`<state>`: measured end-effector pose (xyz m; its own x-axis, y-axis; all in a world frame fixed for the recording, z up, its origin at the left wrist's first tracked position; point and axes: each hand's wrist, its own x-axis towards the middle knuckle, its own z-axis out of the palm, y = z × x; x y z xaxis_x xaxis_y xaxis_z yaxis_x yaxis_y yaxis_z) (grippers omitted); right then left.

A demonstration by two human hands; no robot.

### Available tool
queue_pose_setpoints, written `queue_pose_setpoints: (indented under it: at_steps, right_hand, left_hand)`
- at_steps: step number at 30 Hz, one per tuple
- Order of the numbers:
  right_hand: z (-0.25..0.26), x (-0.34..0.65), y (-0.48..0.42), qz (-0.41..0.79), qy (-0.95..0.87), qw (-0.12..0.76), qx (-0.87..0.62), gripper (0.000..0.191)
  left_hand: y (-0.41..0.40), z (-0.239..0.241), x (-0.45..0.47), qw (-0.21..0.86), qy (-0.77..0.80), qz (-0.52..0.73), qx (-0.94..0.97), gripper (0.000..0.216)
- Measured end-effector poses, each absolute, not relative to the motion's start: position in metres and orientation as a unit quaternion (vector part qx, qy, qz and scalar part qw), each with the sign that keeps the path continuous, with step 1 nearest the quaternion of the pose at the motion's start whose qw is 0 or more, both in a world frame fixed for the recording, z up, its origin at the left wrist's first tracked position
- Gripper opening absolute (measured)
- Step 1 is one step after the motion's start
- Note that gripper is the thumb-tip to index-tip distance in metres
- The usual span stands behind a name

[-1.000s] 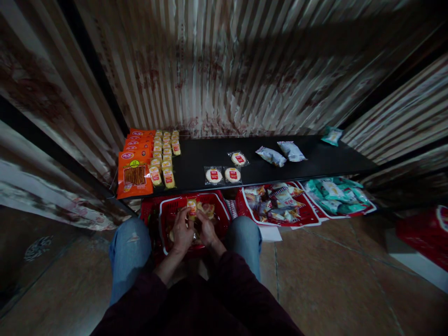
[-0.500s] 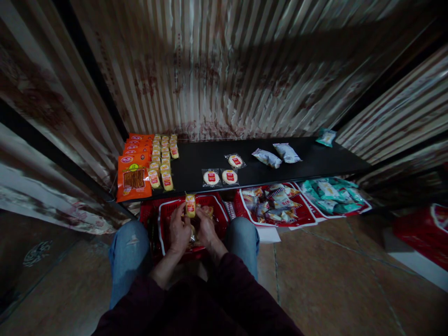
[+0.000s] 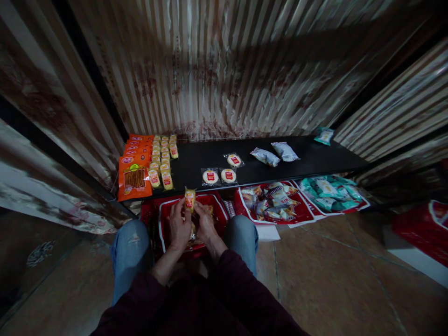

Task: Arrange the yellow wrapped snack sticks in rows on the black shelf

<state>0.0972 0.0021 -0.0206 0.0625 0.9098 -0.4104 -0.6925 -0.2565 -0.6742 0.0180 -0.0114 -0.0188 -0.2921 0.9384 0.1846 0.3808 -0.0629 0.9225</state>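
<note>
Between my two hands, over a red basket with a white rim, a small yellow wrapped snack cake stands upright with its red label facing me. My left hand grips it from the left. My right hand has its fingers at the cake's right side, seemingly holding it too. Beneath my hands, more wrapped snacks lie in the basket, partly hidden. On the black shelf ahead, rows of matching yellow snack cakes stand beside orange snack bags at the left end.
Three round white wrapped crackers lie mid-shelf. Two pale packets and a teal packet lie farther right. Below the shelf's front edge are a basket of striped packets and another of teal packets. A red basket stands far right.
Both hands have lifted the yellow snack cake slightly, and it now overlaps the shelf's front edge more. The view has shifted a little; the items on the shelf have stayed in place.
</note>
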Motion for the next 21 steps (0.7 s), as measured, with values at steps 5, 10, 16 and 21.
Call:
queue_pose_setpoints:
  at_steps: [5, 10, 16, 21]
  right_hand:
    - [-0.013, 0.096, 0.000, 0.652, -0.156, 0.605, -0.430, 0.027]
    - [-0.005, 0.094, -0.001, 0.624, -0.201, 0.622, -0.427, 0.030]
    - [0.001, 0.092, -0.001, 0.591, -0.255, 0.633, -0.429, 0.032]
    - [0.000, 0.091, 0.001, 0.583, -0.256, 0.631, -0.443, 0.034]
  left_hand:
    - [-0.011, -0.016, 0.021, 0.321, 0.613, 0.529, 0.491, 0.033]
    - [-0.008, -0.014, 0.023, 0.375, 0.600, 0.554, 0.438, 0.035]
    - [-0.002, -0.015, 0.023, 0.431, 0.579, 0.581, 0.375, 0.034]
    - [0.002, -0.014, 0.023, 0.426, 0.588, 0.578, 0.372, 0.031]
